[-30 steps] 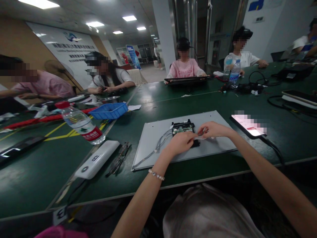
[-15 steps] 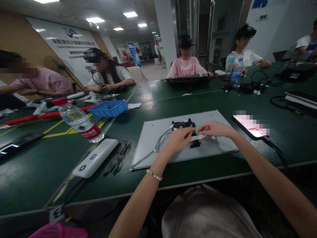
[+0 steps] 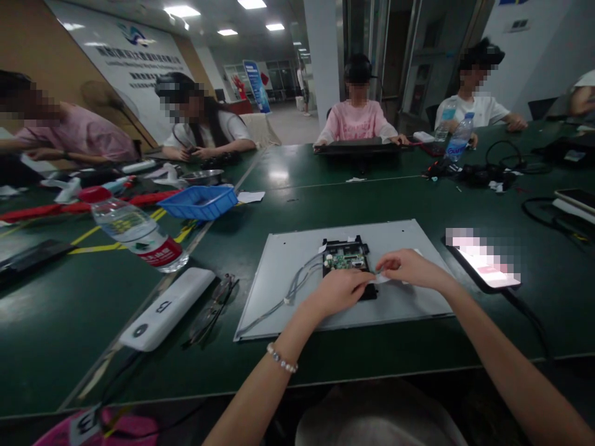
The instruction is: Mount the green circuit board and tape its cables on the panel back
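Note:
A grey metal panel (image 3: 288,260) lies flat on the green table in front of me. On it sits a small black frame with a green circuit board (image 3: 345,258), and grey wires (image 3: 297,286) run off it to the left. My left hand (image 3: 337,291) is pinched closed just in front of the board. My right hand (image 3: 411,268) is also pinched, beside the board's right edge. Between the two hands stretches a thin white strip (image 3: 382,279), held at both ends.
A lit phone (image 3: 483,259) with a cable lies right of the panel. Left of it are glasses (image 3: 211,310), a white power bank (image 3: 168,308), a lying water bottle (image 3: 134,232) and a blue tray (image 3: 199,202). Several people sit across the table.
My head has tilted down and the view shifted. Both hands have dropped closer to the board, still pinching the white strip between them.

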The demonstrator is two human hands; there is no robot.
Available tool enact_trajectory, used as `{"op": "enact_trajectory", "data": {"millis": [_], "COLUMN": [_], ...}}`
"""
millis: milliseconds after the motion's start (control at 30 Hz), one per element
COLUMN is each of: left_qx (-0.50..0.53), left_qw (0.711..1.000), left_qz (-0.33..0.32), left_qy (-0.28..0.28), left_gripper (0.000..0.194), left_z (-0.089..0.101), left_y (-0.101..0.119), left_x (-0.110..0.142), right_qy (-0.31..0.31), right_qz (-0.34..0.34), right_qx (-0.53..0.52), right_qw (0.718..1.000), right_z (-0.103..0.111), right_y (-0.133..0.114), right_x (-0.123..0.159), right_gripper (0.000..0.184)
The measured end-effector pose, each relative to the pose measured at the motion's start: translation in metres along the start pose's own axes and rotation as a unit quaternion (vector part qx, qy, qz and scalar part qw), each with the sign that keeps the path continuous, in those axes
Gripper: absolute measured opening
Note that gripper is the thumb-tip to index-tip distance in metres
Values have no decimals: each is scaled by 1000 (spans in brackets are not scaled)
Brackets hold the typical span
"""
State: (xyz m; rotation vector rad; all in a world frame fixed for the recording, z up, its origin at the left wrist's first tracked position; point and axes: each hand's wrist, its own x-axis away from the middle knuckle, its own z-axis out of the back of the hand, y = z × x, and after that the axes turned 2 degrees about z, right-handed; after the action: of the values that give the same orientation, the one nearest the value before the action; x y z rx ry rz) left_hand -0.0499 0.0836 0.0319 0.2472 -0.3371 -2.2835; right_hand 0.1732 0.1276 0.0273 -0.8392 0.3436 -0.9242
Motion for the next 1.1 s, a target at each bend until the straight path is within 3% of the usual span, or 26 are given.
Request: {"op": "enact_trajectory", "data": {"millis": [300, 600, 900, 1100], "left_qx": [-42, -78, -73, -83], "left_qw": [999, 996, 997, 996], "left_qz": [23, 45, -12, -21], "left_qy": [-16, -13, 12, 24], "left_gripper": [32, 30, 36, 37], "left_z": [2, -6, -9, -6], "left_y": [4, 10, 6, 3], "left_x": [-1, 0, 1, 2], "right_qy": [-1, -1, -2, 18], "right_qz": [20, 23, 30, 87], "right_qx": [15, 38, 55, 86], "right_qw": [1000, 999, 998, 992], "right_z": [-8, -8, -5, -5], "right_y": [10, 5, 13, -1], "right_x": [-5, -2, -3, 2], "right_gripper": [24, 22, 25, 23]}}
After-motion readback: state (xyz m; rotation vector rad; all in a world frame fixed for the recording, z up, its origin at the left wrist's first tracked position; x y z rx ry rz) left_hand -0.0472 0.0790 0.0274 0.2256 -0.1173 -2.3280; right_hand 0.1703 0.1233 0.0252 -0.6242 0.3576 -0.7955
